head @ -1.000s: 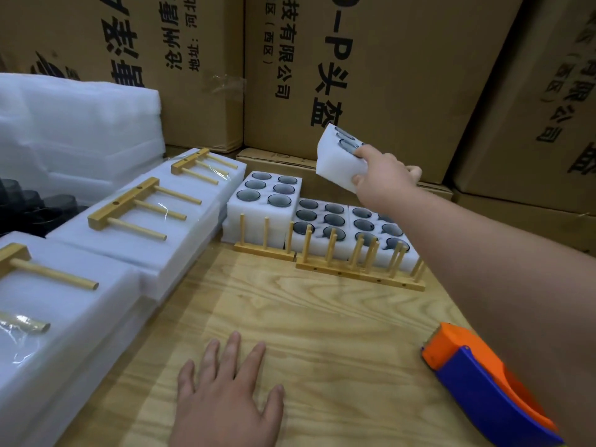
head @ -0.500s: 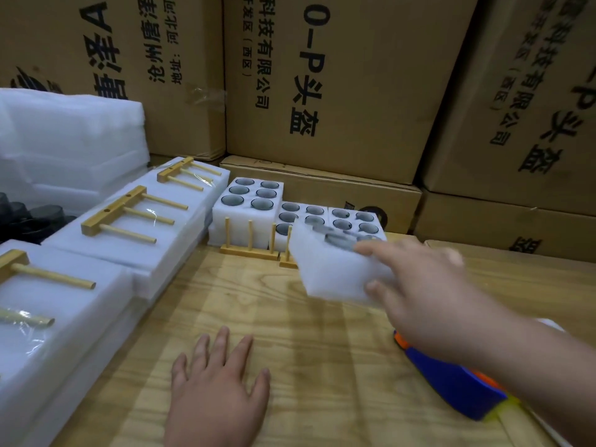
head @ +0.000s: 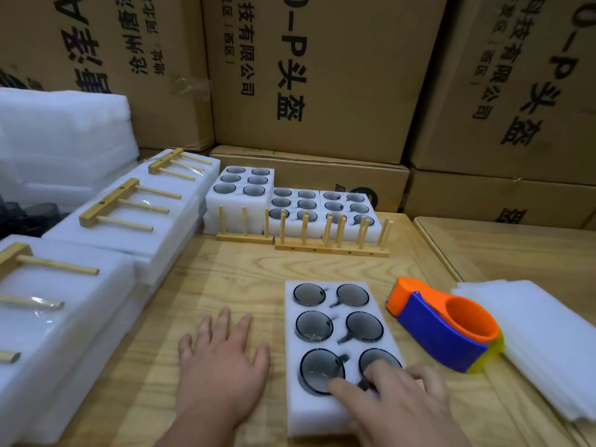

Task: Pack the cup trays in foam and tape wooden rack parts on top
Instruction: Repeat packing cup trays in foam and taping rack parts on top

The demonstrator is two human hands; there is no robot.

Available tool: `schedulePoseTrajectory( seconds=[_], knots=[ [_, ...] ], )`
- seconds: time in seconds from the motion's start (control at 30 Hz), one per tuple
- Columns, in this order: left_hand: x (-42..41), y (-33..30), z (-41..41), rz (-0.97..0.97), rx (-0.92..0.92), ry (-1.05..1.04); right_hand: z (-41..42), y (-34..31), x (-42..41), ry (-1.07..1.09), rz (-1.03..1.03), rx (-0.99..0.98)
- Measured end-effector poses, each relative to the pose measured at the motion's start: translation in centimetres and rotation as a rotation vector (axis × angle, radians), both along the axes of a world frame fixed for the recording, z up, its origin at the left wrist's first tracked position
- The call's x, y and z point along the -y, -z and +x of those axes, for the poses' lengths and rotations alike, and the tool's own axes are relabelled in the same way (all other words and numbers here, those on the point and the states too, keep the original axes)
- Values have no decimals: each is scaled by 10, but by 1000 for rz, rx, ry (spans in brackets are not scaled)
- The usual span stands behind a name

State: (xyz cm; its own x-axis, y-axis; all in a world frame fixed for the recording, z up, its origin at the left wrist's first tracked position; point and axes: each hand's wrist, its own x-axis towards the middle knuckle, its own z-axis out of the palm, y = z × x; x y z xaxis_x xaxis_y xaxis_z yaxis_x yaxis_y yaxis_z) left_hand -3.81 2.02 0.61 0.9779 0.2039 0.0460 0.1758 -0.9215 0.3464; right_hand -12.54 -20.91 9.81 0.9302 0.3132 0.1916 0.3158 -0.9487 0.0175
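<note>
Foam tray (head: pixel 338 337) lies flat on the bench (head: pixel 225 279). Your right hand (head: pixel 396 404) rests on its near end, fingers loose. Your left hand (head: pixel 222 366) lies flat beside it.

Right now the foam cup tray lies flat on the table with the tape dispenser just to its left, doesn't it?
Not quite: the head view shows the tape dispenser to the right of the foam cup tray, not its left. The tray does lie flat on the table.
</note>
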Motion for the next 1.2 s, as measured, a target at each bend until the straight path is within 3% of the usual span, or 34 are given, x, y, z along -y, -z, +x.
schedulePoseTrajectory(
  seconds=[0.13,0.3,0.43,0.7,0.9,1.2],
  knots=[
    [0,2,-1,26,-12,-3,1,7,8,-103,-91,-16],
    [2,4,-3,51,-19,-10,25,-16,10,-70,163,7],
    [3,5,-6,62,-18,-20,62,-10,-9,-104,179,-112],
    [5,4,-9,101,-11,-31,103,33,-55,-81,7,-332],
    [5,4,-11,105,-32,-35,106,39,-57,-75,-8,-321],
    [5,3,-11,94,-45,-35,91,42,-46,-90,159,-268]
  ],
)
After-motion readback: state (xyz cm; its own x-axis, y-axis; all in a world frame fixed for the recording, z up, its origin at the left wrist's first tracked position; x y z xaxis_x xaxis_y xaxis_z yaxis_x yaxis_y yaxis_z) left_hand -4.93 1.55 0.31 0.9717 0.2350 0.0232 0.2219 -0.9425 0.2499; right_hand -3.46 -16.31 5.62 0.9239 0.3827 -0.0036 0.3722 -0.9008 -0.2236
